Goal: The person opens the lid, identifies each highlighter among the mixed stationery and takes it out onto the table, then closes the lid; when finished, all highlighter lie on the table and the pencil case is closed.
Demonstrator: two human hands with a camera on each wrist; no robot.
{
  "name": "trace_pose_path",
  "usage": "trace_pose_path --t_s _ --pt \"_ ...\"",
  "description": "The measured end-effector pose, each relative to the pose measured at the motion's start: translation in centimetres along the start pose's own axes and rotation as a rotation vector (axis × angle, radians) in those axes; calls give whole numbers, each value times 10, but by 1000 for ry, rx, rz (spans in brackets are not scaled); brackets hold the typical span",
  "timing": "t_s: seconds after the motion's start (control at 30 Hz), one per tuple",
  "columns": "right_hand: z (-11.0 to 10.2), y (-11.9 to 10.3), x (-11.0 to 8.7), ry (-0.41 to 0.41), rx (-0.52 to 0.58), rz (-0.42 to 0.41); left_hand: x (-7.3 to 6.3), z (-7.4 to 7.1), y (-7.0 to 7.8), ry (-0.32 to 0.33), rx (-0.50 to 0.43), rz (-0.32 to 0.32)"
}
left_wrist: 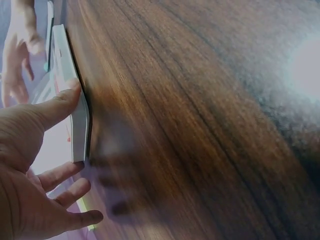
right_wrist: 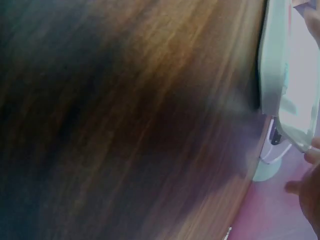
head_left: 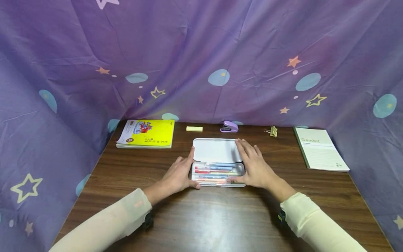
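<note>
A white pencil case [head_left: 217, 149] lies on the table with its lid raised and leaning back, hinged at the middle. Several pens [head_left: 217, 171], blue, red and orange, lie lengthwise in its tray. My left hand [head_left: 178, 175] holds the case at its left end, the thumb at the near corner and the index finger up beside the lid. In the left wrist view that thumb [left_wrist: 67, 97] lies against the near wall. My right hand [head_left: 256, 168] holds the right end, fingertips at the lid's upper right corner, thumb over the tray. The right wrist view shows only part of this hand [right_wrist: 312, 195].
Along the back of the brown table [head_left: 151, 224] are a yellow book [head_left: 157, 134], a yellow sticky-note pad [head_left: 194, 128], a purple stapler [head_left: 230, 126] and a gold binder clip [head_left: 273, 131]. A notebook [head_left: 321, 148] lies at the right. Purple curtain [head_left: 189, 52] surrounds the table.
</note>
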State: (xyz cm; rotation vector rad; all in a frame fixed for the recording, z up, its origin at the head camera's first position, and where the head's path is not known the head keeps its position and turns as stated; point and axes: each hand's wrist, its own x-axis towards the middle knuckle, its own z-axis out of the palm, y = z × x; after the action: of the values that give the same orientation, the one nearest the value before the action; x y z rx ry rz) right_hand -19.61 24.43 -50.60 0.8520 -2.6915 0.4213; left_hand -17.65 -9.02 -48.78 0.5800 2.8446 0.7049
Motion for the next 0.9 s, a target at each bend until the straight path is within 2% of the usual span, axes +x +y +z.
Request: trace_pose_path --t_s 0.13,0.3,0.6,0.77,0.9 --pt "1 0 0 -154 12 59 0 -1 0 2 14 4" --pt "3 0 -1 -264 10 102 0 -1 -1 -10 26 -9" --pt "5 0 0 -284 2 121 -1 -2 -3 -5 32 -9" --pt "5 -1 0 -334 -13 134 0 -4 -3 -12 63 -9" --pt "2 -3 3 -373 -14 151 1 -6 -3 -43 99 -12"
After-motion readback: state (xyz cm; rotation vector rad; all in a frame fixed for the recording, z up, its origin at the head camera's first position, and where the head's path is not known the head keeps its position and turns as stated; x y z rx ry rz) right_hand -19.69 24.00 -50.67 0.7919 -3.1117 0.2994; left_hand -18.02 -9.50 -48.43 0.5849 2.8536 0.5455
